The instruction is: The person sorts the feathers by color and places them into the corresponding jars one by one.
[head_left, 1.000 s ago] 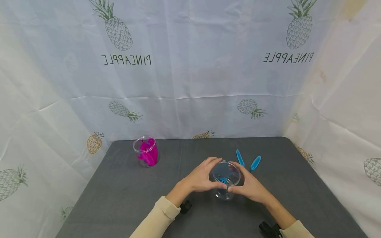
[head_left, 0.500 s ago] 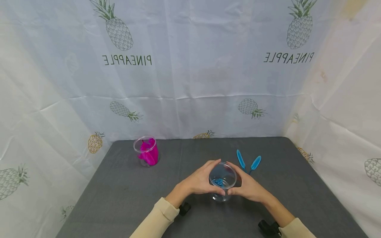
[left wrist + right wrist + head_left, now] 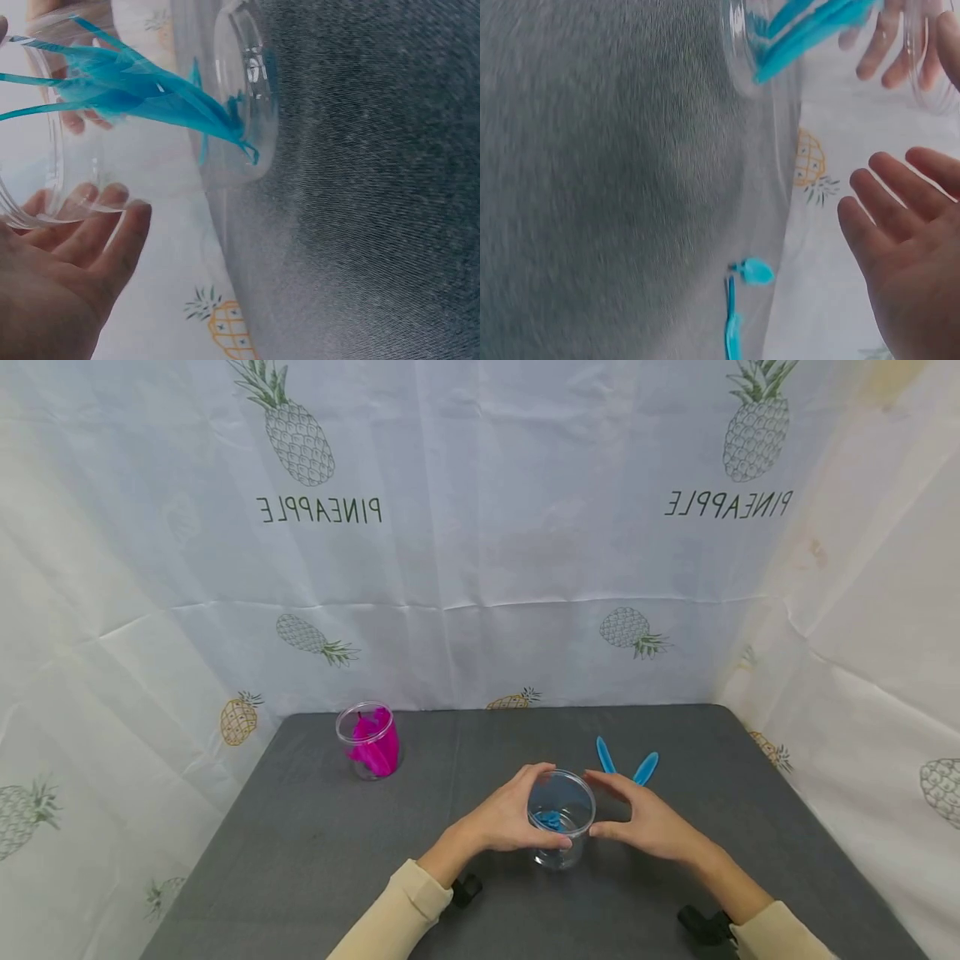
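Note:
A clear plastic jar [image 3: 558,853] stands upright on the grey table, with thin blue plastic pieces [image 3: 135,90] inside it; their exact kind is unclear through the wall. My left hand [image 3: 506,817] holds the jar near its rim, thumb in front and fingers behind. My right hand [image 3: 656,825] is just right of the jar, apart from it; its fingers are spread and hold nothing in the right wrist view. Beyond it lie two blue spoons, one [image 3: 605,754] on the left and one [image 3: 647,767] on the right, their handles hidden by the hand in the head view.
Another clear jar [image 3: 365,772] with bright pink plastic pieces [image 3: 378,747] stands at the table's back left. A white curtain [image 3: 480,560] printed with pineapples hangs behind and on both sides of the grey table [image 3: 315,860].
The jar has shifted slightly left between both hands and now stays in place. My right hand has let go of it and moved right; my left hand keeps its hold.

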The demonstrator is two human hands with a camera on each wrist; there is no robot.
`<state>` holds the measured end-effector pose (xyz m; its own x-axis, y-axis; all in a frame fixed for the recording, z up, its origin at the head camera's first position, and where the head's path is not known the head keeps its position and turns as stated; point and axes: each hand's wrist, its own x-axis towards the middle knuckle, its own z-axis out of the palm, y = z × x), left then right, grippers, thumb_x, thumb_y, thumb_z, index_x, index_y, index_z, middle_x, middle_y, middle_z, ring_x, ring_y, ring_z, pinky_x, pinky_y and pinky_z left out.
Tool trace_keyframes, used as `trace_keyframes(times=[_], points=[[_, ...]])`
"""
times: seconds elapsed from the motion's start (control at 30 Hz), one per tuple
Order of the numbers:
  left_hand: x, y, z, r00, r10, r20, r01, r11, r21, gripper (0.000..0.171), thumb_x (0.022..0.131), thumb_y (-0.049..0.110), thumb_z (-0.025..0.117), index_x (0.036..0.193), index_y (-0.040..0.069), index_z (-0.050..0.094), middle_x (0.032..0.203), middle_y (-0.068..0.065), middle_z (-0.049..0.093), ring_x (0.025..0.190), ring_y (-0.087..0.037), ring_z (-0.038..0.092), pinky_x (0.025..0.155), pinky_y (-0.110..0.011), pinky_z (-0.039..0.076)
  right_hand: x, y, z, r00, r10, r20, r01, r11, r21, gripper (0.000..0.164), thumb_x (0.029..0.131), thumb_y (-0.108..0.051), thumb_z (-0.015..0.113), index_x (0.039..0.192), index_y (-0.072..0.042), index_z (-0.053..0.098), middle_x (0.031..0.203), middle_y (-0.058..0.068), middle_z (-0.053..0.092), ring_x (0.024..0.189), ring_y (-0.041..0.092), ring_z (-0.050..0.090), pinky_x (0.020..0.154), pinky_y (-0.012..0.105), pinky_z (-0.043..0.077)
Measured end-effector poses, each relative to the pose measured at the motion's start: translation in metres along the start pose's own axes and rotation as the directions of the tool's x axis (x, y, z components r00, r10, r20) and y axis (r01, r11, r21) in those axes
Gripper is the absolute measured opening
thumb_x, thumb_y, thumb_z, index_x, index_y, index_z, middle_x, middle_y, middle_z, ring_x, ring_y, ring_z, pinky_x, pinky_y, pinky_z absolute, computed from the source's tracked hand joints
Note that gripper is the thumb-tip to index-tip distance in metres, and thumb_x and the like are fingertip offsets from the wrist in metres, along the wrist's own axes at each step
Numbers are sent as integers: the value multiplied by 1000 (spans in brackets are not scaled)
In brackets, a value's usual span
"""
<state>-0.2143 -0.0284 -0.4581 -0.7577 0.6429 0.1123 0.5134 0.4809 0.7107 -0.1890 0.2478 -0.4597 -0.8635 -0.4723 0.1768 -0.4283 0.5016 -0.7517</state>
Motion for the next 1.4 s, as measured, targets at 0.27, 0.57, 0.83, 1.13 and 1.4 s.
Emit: trace_keyframes(times=[0.27, 0.57, 0.83, 1.13, 1.4], points=[[0, 3, -1, 1000, -3, -1, 3, 1000, 20, 103, 78, 62, 79, 156, 18, 29, 150, -1, 43, 135, -19, 48, 105, -41, 48, -3, 2, -15, 999, 37, -35, -41, 992, -116, 75, 90, -38, 78, 149, -5, 47, 150, 18, 49, 132, 49, 49, 100, 69, 44], [0, 0, -1, 1000, 2, -5, -2, 1000, 10, 102, 78, 60, 80, 156, 17, 29, 149, -4, 44, 136, -17, 47, 106, -42, 47, -2, 11, -29, 989, 48, -140, -85, 960, -268, 70, 92, -39, 76, 145, -1, 50, 146, 22, 51, 132, 51, 48, 99, 70, 43], [0, -1, -1, 1000, 2, -4, -2, 1000, 21, 100, 78, 61, 79, 155, 20, 29, 149, -2, 44, 136, -16, 47, 105, -42, 48, 0, 28, -38, 973, 93, -211, -165, 920, -355, 75, 92, -42, 75, 145, 3, 48, 144, 27, 48, 131, 52, 46, 98, 70, 42], [0, -2, -1, 1000, 7, 10, -7, 1000, -2, 101, 79, 58, 80, 156, 21, 27, 153, -6, 46, 138, -18, 46, 107, -44, 46, 3, 53, -46, 947, 206, -247, -290, 880, -377, 85, 92, -48, 73, 147, 9, 42, 146, 36, 40, 133, 57, 38, 101, 73, 37], [1, -2, 0, 1000, -5, 14, 5, 1000, -7, 101, 79, 58, 80, 157, 23, 27, 153, -1, 46, 140, -14, 45, 109, -45, 45, 3, 69, -42, 949, 245, -199, -303, 883, -357, 91, 89, -50, 76, 144, 14, 42, 144, 40, 42, 132, 59, 40, 100, 71, 40]])
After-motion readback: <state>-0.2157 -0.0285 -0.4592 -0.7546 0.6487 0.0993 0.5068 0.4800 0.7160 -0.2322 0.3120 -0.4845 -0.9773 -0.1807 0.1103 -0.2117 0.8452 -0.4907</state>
